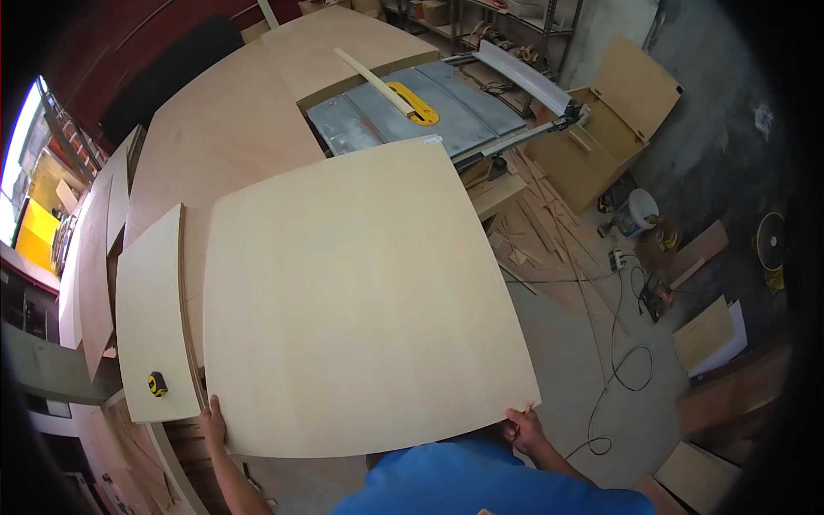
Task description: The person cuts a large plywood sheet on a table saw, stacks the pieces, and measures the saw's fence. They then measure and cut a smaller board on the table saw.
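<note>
A large pale plywood sheet (360, 300) lies in front of me, its far end reaching up to the table saw. My left hand (213, 422) grips its near left corner, fingers along the edge. At the near right corner my right hand (524, 431) is closed on the sheet's edge. A small orange-yellow tip shows by the right fingers; too little of it is visible to name. Left of the sheet is a narrower plywood panel (153, 318) with a black and yellow tape measure (156, 384) on it.
Beyond the sheet stands a table saw (412, 112) with a yellow insert (414, 103) and a wood strip (373, 81) across it. A wide wooden worktop (223, 129) surrounds it. Offcuts (549, 215), a cord (614, 378) and a white bucket (637, 212) lie to the right.
</note>
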The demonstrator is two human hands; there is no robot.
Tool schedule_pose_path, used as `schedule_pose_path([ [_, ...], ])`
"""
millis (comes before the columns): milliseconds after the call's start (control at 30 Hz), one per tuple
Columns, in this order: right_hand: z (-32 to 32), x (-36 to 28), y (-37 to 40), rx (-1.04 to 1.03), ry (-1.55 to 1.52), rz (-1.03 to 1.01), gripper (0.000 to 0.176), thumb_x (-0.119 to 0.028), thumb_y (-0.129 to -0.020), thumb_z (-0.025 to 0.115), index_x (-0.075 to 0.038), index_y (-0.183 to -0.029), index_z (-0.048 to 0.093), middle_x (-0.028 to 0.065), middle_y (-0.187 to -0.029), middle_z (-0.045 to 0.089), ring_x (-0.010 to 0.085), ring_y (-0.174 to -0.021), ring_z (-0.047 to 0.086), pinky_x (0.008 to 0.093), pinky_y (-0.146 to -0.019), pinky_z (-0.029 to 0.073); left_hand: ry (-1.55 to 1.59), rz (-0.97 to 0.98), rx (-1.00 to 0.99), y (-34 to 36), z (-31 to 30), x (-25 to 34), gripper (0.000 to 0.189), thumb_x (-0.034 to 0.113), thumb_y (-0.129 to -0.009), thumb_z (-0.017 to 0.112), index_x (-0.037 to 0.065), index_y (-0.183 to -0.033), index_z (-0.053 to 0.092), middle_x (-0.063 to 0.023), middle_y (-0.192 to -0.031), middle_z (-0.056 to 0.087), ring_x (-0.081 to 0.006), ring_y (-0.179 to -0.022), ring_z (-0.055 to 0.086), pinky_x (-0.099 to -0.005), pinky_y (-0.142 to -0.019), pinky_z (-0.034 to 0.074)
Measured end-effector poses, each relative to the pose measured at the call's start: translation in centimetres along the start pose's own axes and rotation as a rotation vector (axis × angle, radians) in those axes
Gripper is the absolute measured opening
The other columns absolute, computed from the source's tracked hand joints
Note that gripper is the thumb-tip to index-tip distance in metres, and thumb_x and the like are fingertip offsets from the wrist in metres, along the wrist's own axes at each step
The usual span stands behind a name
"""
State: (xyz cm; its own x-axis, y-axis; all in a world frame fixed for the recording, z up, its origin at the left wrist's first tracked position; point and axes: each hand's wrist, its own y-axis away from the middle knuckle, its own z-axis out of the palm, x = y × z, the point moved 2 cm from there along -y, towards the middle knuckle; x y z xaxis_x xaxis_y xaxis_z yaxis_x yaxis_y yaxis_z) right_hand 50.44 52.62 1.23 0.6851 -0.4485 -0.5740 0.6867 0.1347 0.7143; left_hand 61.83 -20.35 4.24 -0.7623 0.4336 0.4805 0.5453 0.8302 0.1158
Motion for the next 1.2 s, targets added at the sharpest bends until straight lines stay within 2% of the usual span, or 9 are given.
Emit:
schedule_pose_path([
  [167,-16.2,-9.2,-3.1,0.147,-0.175,-0.225,0.022,-0.033,-0.092,0.064,-0.013,-0.089,0.058,0.0008,-0.062,0.055,0.0142,-0.045,0.050,0.0301,-0.044,0.041,0.081,0.080,-0.188,12.7,10.5,9.9,0.057,0.046,-0.100,0.053,-0.010,-0.102,0.062,-0.0253,-0.095,0.069,-0.0316,-0.087,0.068,-0.0410,-0.079,0.051],
  [300,-20.7,-20.9,-6.5,0.347,-0.526,-0.581,0.043,-0.042,-0.097,0.053,-0.008,-0.123,0.056,0.0066,-0.103,0.068,0.0193,-0.086,0.068,0.0322,-0.065,0.055,0.333,0.245,-0.306,25.0,16.9,23.3,0.042,0.033,-0.102,0.053,-0.006,-0.116,0.056,-0.0252,-0.105,0.068,-0.0326,-0.095,0.067,-0.0396,-0.084,0.051],
  [400,-21.9,-22.8,-7.2,0.163,-0.449,-0.553,0.053,-0.046,-0.099,0.047,-0.007,-0.135,0.049,0.0078,-0.125,0.062,0.0228,-0.108,0.064,0.0372,-0.084,0.056,0.506,0.228,-0.418,31.3,20.5,29.8,0.042,0.032,-0.102,0.051,-0.005,-0.119,0.055,-0.0249,-0.108,0.068,-0.0327,-0.099,0.067,-0.0392,-0.087,0.051],
  [533,-17.9,-13.3,-8.7,0.016,-0.214,-0.336,0.046,-0.037,-0.096,0.060,-0.008,-0.132,0.052,0.0075,-0.116,0.065,0.0206,-0.099,0.067,0.0336,-0.072,0.057,0.551,0.273,-0.392,36.8,26.8,33.7,0.041,0.029,-0.104,0.047,-0.005,-0.127,0.053,-0.0210,-0.108,0.068,-0.0251,-0.100,0.066,-0.0379,-0.086,0.051],
  [667,-16.8,-10.5,-9.9,0.100,-0.281,-0.260,0.039,-0.032,-0.094,0.064,-0.009,-0.124,0.056,0.0060,-0.101,0.068,0.0185,-0.076,0.068,0.0290,-0.053,0.052,0.346,0.276,-0.762,35.3,27.8,37.1,0.062,0.036,-0.100,0.054,0.000,-0.148,0.035,-0.0276,-0.108,0.065,-0.0308,-0.092,0.067,-0.0409,-0.081,0.052],
  [700,-16.6,-10.7,-10.3,0.161,-0.332,-0.332,0.042,-0.033,-0.094,0.064,-0.007,-0.126,0.055,0.0080,-0.106,0.067,0.0211,-0.083,0.067,0.0324,-0.062,0.053,0.208,0.578,-0.489,33.2,30.0,36.9,0.072,0.034,-0.097,0.060,0.000,-0.152,0.028,-0.0252,-0.105,0.060,-0.0309,-0.082,0.063,-0.0407,-0.076,0.051],
  [967,-19.1,-16.2,-12.6,0.220,-0.497,-0.504,0.052,-0.035,-0.096,0.063,0.000,-0.132,0.051,0.0159,-0.126,0.060,0.0303,-0.111,0.062,0.0456,-0.096,0.051,0.342,0.539,-0.230,23.2,38.4,48.1,0.053,0.028,-0.099,0.058,-0.006,-0.137,0.044,-0.0218,-0.103,0.051,-0.0346,-0.089,0.056,-0.0421,-0.080,0.048],
  [1067,-18.3,-16.3,-12.3,0.423,-0.244,-0.443,0.046,-0.037,-0.094,0.065,-0.002,-0.122,0.056,0.0116,-0.106,0.067,0.0236,-0.087,0.068,0.0372,-0.073,0.057,0.340,0.581,-0.253,23.2,39.7,49.3,0.053,0.027,-0.096,0.061,-0.007,-0.135,0.046,-0.0221,-0.103,0.050,-0.0353,-0.091,0.054,-0.0417,-0.083,0.047],
  [1200,-19.3,-16.6,-12.7,0.511,0.032,-0.316,0.029,-0.035,-0.093,0.067,-0.008,-0.100,0.059,0.0011,-0.075,0.062,0.0114,-0.050,0.055,0.0264,-0.040,0.039,0.372,0.573,-0.285,21.9,41.0,51.4,0.056,0.024,-0.094,0.064,-0.008,-0.135,0.045,-0.0214,-0.103,0.050,-0.0349,-0.092,0.052,-0.0412,-0.084,0.047],
])
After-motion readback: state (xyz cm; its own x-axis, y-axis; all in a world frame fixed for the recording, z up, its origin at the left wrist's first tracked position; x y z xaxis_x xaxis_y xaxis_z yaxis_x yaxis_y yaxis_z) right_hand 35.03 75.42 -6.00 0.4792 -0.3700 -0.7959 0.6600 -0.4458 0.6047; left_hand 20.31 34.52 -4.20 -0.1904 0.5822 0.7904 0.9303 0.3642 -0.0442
